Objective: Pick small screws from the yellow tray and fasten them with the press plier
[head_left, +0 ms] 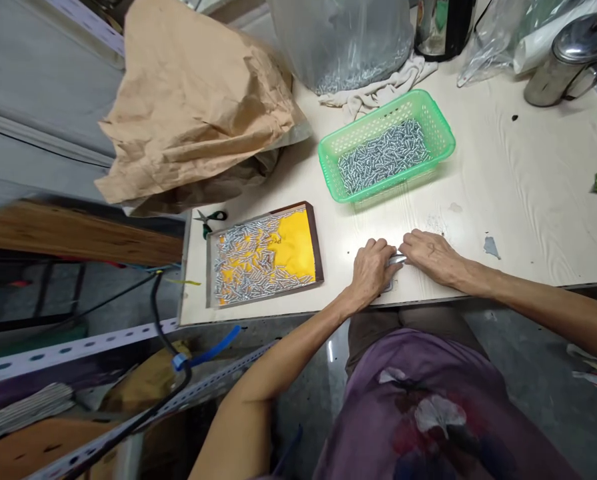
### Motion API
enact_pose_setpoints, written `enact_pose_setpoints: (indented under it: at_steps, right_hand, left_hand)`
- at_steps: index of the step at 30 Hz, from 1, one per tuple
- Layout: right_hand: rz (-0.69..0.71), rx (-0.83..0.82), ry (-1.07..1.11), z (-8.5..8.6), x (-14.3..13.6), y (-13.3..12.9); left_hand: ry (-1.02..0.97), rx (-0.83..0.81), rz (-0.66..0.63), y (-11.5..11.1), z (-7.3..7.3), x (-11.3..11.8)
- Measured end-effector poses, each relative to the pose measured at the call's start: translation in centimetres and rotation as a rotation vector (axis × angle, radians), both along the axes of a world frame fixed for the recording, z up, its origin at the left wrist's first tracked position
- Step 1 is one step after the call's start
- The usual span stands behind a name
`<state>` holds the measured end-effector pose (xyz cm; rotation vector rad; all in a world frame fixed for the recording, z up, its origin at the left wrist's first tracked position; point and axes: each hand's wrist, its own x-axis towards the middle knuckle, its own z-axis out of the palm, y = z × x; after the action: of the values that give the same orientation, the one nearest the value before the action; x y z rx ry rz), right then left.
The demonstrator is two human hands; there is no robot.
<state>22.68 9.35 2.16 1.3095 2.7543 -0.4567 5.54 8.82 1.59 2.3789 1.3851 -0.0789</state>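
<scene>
Holding metal [398,259] near the table edge [268,314], both hands [372,270] [429,255] have room rightward.

The held piece [396,260] is silver, the basket [432,127] green, the tray [298,245] near the bench's [523,180] left edge yellow inside, the shirt [363,420] flowery purple.

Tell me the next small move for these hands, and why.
Perhaps steady the shiny metal piece with the left hand and ease the right hand back slightly: both hands crowd around it, so little of it shows.
</scene>
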Motion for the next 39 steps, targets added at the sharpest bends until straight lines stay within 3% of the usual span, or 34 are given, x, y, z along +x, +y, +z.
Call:
enact_pose_setpoints:
  at_steps: [7,12,16,22,24,26,30,32,35,37,39]
  right_hand:
    - [-0.049,0.029,0.065,-0.5,0.7,0.5]
    - [0.035,-0.019,0.150,-0.1,2.1,2.8]
    - [-0.014,0.057,0.042,-0.4,2.0,4.4]
    - [-0.099,0.147,-0.048,-0.2,-0.3,5.5]
    - [-0.003,0.162,-0.024,0.6,-2.0,4.7]
    - [0.205,0.129,0.026,1.3,-4.0,3.4]
    - [0.514,0.052,0.041,0.9,-7.1,1.4]
    - [0.552,0.075,0.069,-0.2,-7.8,1.2]
    - [0.531,0.119,0.220,-1.6,-8.3,1.3]
    - [0.481,0.124,0.380,-1.4,-8.4,1.6]
    - [0.395,0.135,0.541,0.1,-8.3,2.4]
  left_hand:
    - [-0.034,0.073,0.013,0.0,-0.7,-0.2]
    - [-0.195,0.301,-0.004,-3.3,-3.4,0.3]
    - [-0.301,0.356,-0.102,-6.4,-5.3,1.4]
    - [-0.381,0.301,-0.109,-6.9,-5.6,1.6]
    - [-0.403,0.270,-0.112,-6.8,-5.3,1.6]
    - [-0.443,0.265,-0.169,-7.2,-4.8,1.3]
    - [-0.520,0.414,-0.333,-8.9,-3.4,-1.4]
    - [-0.476,0.538,-0.239,-8.9,-2.3,-4.5]
    - [-0.223,0.631,0.177,-6.5,-0.5,-10.5]
    - [-0.046,0.587,0.466,-3.8,0.6,-14.5]
    - [0.080,0.504,0.640,-1.2,1.3,-17.5]
